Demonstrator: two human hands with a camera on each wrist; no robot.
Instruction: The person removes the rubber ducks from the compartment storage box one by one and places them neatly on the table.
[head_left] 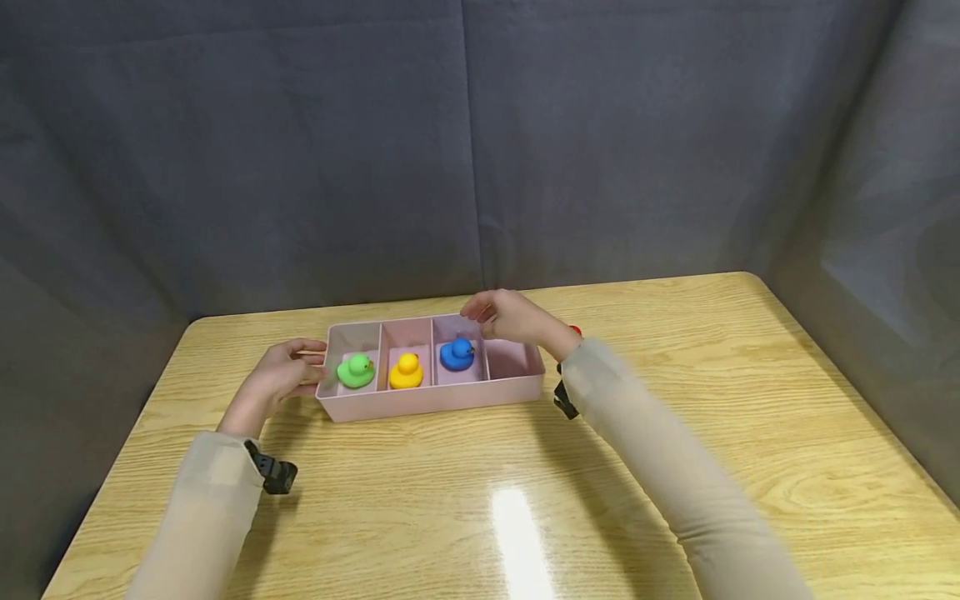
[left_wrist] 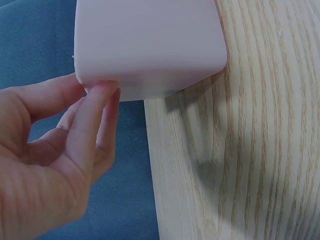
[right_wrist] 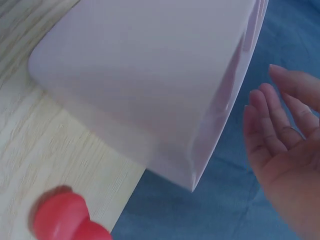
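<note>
A pink tray (head_left: 427, 402) with four compartments lies on the wooden table. From the left, the compartments hold a green duck (head_left: 356, 370), a yellow duck (head_left: 406, 371) and a blue duck (head_left: 457, 353); the rightmost one is bare. My left hand (head_left: 288, 375) rests its fingertips (left_wrist: 102, 92) against the tray's left end wall (left_wrist: 150, 40). My right hand (head_left: 483, 312) hovers over the far rim by the blue duck, its fingers (right_wrist: 265, 120) relaxed and holding nothing. A red toy (right_wrist: 62, 215) lies on the table by the tray's right end (right_wrist: 140, 75), mostly hidden behind my right wrist in the head view.
The wooden table (head_left: 675, 392) has bare surface in front of and to the right of the tray. Grey cloth screens (head_left: 300, 167) close in the back and both sides. Black wrist mounts (head_left: 273, 475) sit on both sleeves.
</note>
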